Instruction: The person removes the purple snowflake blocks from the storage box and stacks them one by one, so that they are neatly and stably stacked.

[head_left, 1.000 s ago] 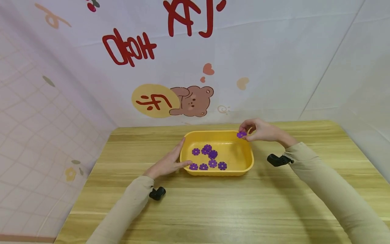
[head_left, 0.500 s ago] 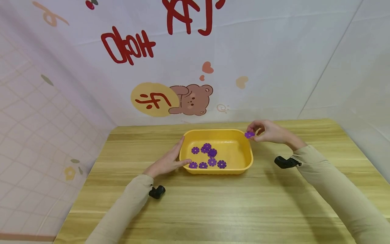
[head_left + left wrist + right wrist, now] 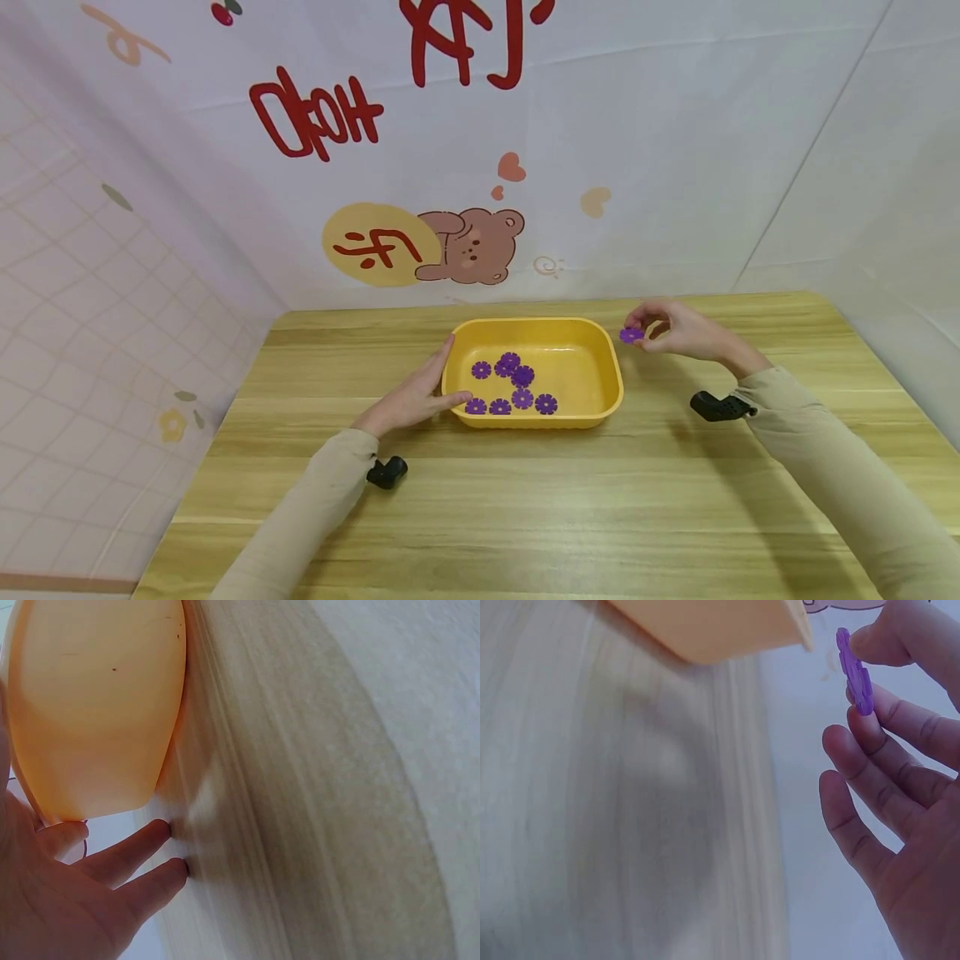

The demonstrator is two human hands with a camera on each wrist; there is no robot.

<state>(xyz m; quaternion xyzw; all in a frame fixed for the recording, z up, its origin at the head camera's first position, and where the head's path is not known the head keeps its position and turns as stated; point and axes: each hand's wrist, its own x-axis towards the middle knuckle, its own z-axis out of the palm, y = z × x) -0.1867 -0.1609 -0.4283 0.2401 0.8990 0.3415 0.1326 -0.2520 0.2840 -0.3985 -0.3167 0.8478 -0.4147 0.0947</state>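
In the head view, my right hand (image 3: 690,331) pinches a purple snowflake disc (image 3: 632,335) between thumb and fingers, above the table just right of the yellow basin (image 3: 585,377). The right wrist view shows the disc (image 3: 856,675) nearly edge-on between thumb and index finger, the other fingers spread below. My left hand (image 3: 411,402) rests against the basin's left end, its thumb across the near-left rim. In the left wrist view, the straight fingers (image 3: 124,853) lie beside the basin's outer wall (image 3: 105,712). Several other purple snowflake discs (image 3: 522,398) lie in the basin's left and middle part.
The basin stands on a wood-grain table (image 3: 525,508). Behind the table hangs a white printed backdrop (image 3: 660,150) with a bear and red characters. A black device sits at each wrist, the right one (image 3: 722,407) above the table.
My right hand has carried the pinched disc rightward, from over the basin's far-right corner to outside the basin. The left hand and the discs in the basin have stayed put.
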